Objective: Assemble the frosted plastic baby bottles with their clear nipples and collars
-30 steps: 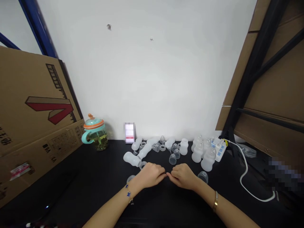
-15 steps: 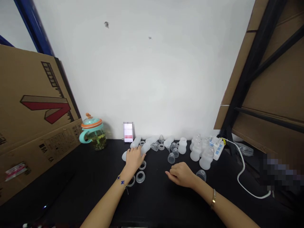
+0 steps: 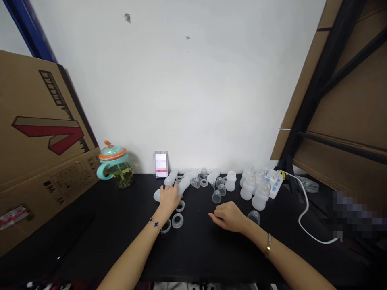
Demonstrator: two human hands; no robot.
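Note:
My left hand (image 3: 168,198) reaches over white baby bottles lying at the back left of the black table. Its fingers and thumb close around a bottle (image 3: 184,185) that sticks out on the right. The rounded end of another bottle (image 3: 156,195) shows on the other side, the rest hidden by the hand. Near the wrist lie clear screw rings (image 3: 177,220), one partly under the bracelet. My right hand (image 3: 228,216) hovers or rests with curled fingers, thumb pointing left, with nothing visible in it. Beyond it are clear domed caps (image 3: 216,196) and an upright bottle without a cap (image 3: 230,181).
Capped bottles (image 3: 261,196) stand at the right beside a white power strip (image 3: 275,184) with its cable. A clear cap (image 3: 254,217) lies near my right wrist. A phone (image 3: 161,165) leans on the wall; a teal-lidded jug (image 3: 116,167) stands left, by a cardboard box (image 3: 45,133).
The camera view has shifted slightly, so everything appears a little higher and further left. Both hands keep nearly the same places among the bottles and rings.

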